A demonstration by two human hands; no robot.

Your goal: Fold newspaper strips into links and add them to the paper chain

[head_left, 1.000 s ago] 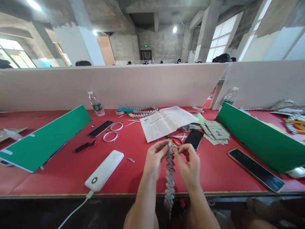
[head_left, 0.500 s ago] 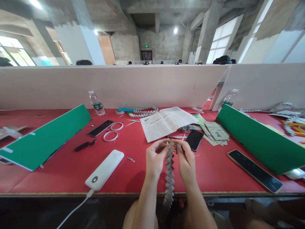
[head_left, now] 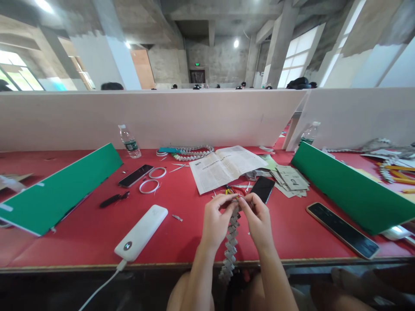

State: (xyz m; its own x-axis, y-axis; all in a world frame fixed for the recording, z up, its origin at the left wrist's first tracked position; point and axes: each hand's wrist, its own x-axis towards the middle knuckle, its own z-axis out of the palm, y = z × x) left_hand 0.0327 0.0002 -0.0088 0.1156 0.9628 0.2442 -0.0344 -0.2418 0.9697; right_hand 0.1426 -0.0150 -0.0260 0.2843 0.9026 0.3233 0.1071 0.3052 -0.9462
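A grey zigzag chain of folded paper (head_left: 231, 242) hangs from my fingers and drops past the table's front edge toward my lap. My left hand (head_left: 216, 218) pinches the chain's upper end between thumb and fingers. Close beside it, my right hand (head_left: 259, 218) is closed at that same end, its fingertips nearly meeting the left ones. The very tip of the chain is partly hidden by the fingers. Just beyond my hands lie yellow-and-red-handled pliers (head_left: 230, 189), partly covered. An unfolded printed sheet (head_left: 227, 166) lies farther back.
On the red table (head_left: 181, 242) are a white power bank (head_left: 142, 233), white tape rings (head_left: 157, 173), a black-handled tool (head_left: 114, 199), phones (head_left: 342, 229) and paper slips (head_left: 293, 179). Green boards (head_left: 61, 190) flank both sides. Bottles (head_left: 130, 141) stand by the white partition (head_left: 145, 116).
Both hands have come slightly lower and to the right with the chain's upper end, uncovering more of the pliers. The whole view has shifted a little.
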